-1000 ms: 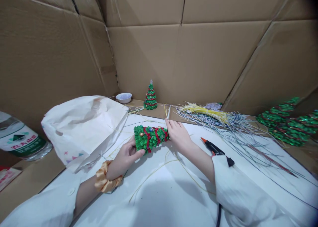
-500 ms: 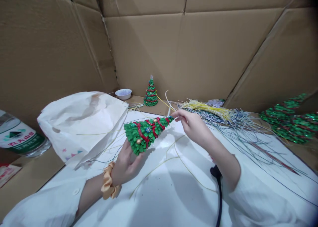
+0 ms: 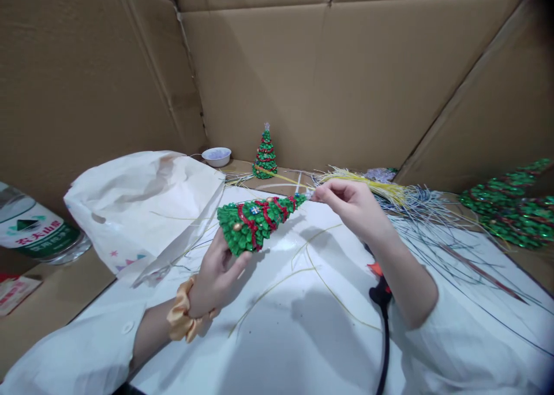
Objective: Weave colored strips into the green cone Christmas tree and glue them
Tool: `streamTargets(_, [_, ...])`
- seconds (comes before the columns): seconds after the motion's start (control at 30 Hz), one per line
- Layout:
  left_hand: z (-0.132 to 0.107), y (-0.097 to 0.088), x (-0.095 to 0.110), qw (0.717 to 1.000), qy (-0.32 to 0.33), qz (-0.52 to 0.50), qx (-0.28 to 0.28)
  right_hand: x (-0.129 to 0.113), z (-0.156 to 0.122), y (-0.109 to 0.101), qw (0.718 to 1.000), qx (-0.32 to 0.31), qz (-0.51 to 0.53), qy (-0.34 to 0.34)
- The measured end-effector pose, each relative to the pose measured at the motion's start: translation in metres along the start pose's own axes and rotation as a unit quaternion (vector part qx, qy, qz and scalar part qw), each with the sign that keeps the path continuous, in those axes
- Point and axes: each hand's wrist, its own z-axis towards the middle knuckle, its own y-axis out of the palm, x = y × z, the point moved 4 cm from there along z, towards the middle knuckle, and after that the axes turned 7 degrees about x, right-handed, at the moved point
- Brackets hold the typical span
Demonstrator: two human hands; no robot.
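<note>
A small green Christmas tree ornament [image 3: 259, 222] with red garlands and gold balls lies sideways in the air, its tip pointing right. My left hand [image 3: 220, 274] is closed around its wide base from below. At the tip, the fingers of my right hand [image 3: 350, 202] pinch a small pale piece [image 3: 309, 193], mostly hidden; its exact shape does not show. Below the tree, thin yellow strands [image 3: 320, 277] lie on the white tabletop [image 3: 268, 349].
A similar tree [image 3: 265, 155] with a clear star stands behind, beside a small white bowl [image 3: 217, 157]. Left are a white plastic bag [image 3: 147, 210] and a bottle [image 3: 38, 228]. Right are bundled strands [image 3: 381, 190], larger green trees [image 3: 511, 210] and a black-corded tool [image 3: 381, 294], partly hidden.
My right hand has moved slightly right, and a pale piece now shows between its fingers and the tree's tip. My left hand still holds the tree. The view has shifted a little.
</note>
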Motion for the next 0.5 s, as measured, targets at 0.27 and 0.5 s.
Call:
streamTargets(0.27, [0.005, 0.006, -0.014, 0.917, -0.246, -0.313, -0.035, 0.001, -0.007, 0.02, 0.962, -0.23, 0.125, 0.074])
streamTargets(0.5, [0.001, 0.011, -0.001, 0.798, -0.384, -0.458, -0.083, 0.004, -0.012, 0.03, 0.963, -0.25, -0.094, -0.022])
